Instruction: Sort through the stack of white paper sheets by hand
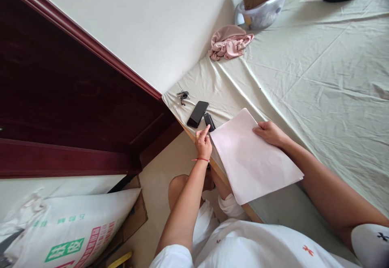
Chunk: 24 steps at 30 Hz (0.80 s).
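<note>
Head view — pale, pinkish paper (pixel 255 158).

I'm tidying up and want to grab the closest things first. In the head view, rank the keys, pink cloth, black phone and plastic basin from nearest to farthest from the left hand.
From the left hand:
1. Black phone: just ahead.
2. Keys: past the phone, slightly left.
3. Pink cloth: farther ahead, to the right.
4. Plastic basin: beyond the cloth, farther right.
</note>
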### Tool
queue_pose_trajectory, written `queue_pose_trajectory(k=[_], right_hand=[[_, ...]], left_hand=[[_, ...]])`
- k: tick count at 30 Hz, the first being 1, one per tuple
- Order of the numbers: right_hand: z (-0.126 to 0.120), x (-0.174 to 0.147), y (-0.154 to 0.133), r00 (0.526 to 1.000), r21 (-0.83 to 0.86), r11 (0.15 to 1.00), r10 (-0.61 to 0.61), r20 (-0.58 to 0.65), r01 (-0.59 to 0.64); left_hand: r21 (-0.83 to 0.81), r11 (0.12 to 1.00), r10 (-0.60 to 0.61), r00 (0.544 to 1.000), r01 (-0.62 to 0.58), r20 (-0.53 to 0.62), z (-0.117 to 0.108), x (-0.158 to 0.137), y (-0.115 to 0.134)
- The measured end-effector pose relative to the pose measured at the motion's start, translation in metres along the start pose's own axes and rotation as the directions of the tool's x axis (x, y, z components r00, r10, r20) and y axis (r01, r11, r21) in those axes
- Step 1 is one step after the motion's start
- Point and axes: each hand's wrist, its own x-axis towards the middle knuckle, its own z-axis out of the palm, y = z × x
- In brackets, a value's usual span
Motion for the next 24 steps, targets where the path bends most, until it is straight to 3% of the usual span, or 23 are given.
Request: queue_pose_trajectory(k=[12, 19, 24], right_hand=[[-0.001, -0.004, -0.005, 1.000, 0.021, 1.000, 0.011, -0.013, -0.011], [-0.001, -0.001, -0.001, 1.000, 0.010, 1.000, 0.020, -0.021, -0.020], [0.002, 0.001, 0.003, 1.000, 0.095, 0.995, -0.002, -0.008, 0.003]], left_hand=[[-0.057, 0.989, -0.138, 0.990, 0.138, 0.005, -0.001, 0.000, 0.016], [0.006, 0.986, -0.167, 0.980, 0.167, 0.110, -0.001, -0.001, 0.019], [-0.024, 0.985, -0.169, 0.977, 0.174, 0.130, -0.006, -0.002, 0.021]])
